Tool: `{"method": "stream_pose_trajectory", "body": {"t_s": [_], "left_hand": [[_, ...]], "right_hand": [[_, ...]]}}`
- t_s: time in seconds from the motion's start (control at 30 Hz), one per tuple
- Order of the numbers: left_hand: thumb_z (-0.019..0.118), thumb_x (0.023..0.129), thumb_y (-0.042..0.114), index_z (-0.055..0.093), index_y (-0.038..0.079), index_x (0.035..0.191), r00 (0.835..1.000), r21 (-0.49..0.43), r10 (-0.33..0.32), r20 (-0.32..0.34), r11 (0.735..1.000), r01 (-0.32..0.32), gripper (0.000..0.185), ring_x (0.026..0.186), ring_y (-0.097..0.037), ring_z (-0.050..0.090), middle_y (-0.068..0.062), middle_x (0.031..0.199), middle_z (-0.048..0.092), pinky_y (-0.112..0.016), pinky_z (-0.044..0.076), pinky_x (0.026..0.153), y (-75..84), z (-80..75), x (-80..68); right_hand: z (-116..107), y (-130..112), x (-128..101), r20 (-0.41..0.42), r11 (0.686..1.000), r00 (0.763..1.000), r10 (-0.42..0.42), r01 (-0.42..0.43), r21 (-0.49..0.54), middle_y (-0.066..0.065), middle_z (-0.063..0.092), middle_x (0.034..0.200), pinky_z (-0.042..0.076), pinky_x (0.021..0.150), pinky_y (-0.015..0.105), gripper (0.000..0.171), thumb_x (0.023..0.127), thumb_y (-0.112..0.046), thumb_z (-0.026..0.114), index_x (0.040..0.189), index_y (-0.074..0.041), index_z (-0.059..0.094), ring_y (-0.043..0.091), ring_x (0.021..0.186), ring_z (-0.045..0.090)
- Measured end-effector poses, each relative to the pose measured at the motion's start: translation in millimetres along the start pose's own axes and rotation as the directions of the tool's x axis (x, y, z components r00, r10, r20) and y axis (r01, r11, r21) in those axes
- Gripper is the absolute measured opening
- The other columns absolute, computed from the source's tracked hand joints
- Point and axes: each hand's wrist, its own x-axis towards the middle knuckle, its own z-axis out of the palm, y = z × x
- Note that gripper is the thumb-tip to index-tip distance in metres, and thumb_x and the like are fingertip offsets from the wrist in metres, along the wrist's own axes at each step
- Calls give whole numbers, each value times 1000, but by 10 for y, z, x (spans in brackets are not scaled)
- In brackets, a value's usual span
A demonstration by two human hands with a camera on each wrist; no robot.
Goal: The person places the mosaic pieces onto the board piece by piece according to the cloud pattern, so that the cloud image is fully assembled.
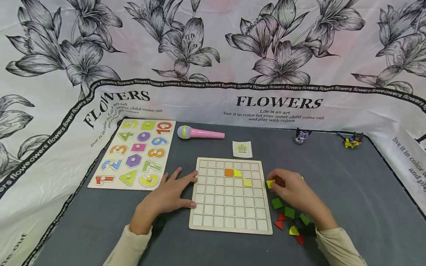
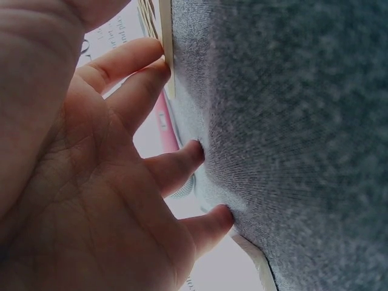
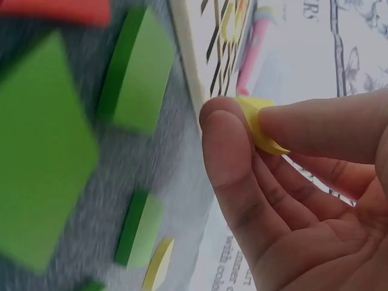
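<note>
A wooden grid board (image 1: 219, 211) lies flat on the table. In its upper cells sit an orange square (image 1: 229, 172), a yellow quarter-round piece (image 1: 237, 173) and another yellow piece (image 1: 247, 182). My left hand (image 1: 166, 195) is spread at the board's left edge, its thumb and a fingertip right at the rim; in the left wrist view two fingers (image 2: 194, 151) rest on the table. Off the board's right edge, my right hand (image 1: 294, 188) pinches a small yellow block (image 3: 257, 124) between thumb and finger, partly hidden by them.
Several loose green blocks (image 1: 289, 212), red triangles (image 1: 279, 224) and a yellow piece (image 1: 294, 231) lie right of the board. Behind it are a pattern card (image 1: 242, 149) and a pink toy microphone (image 1: 206, 133). A number puzzle board (image 1: 110, 181) lies left; two small figurines (image 1: 301, 136) stand back right.
</note>
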Motion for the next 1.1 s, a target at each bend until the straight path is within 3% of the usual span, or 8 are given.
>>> {"method": "stream_pose_trajectory", "body": {"t_s": [0.1,0.43,0.6,0.83,1.1], "left_hand": [[88,90,39,36,18,169,1000,5,-3,-1,1000,3,97,162,-44,11,3,156,57,-71,2,125,-3,4,12],[89,89,39,36,19,169,1000,14,-9,-4,1000,9,98,162,-43,11,3,157,57,-70,2,125,-15,3,22],[89,89,40,37,19,169,1000,12,-10,-1,1000,10,98,162,-43,11,3,157,57,-70,2,125,-11,14,27],[89,89,40,37,18,169,1000,10,-11,-1,1000,11,98,162,-43,11,2,157,57,-70,2,125,-17,38,33],[89,89,42,36,19,170,1000,16,-18,8,1000,18,99,163,-41,9,2,159,55,-69,0,126,-23,25,34]], "right_hand": [[34,-38,14,29,998,1000,10,-12,57,1,71,93,58,65,30,13,100,5,69,112,0,71,17,79,69],[147,-140,94,69,997,997,-26,21,73,-2,71,88,59,65,28,12,97,5,73,105,-3,72,13,74,67],[226,-142,103,111,992,990,-86,74,103,-4,72,86,57,61,29,8,99,1,74,106,-2,74,10,68,65],[348,-162,132,40,997,996,-82,82,11,-7,71,89,55,66,28,10,97,-1,77,103,-9,78,7,75,61],[441,-239,198,5,996,997,-75,75,-50,-5,72,92,56,70,32,9,96,0,77,103,-5,79,9,78,61]]}}
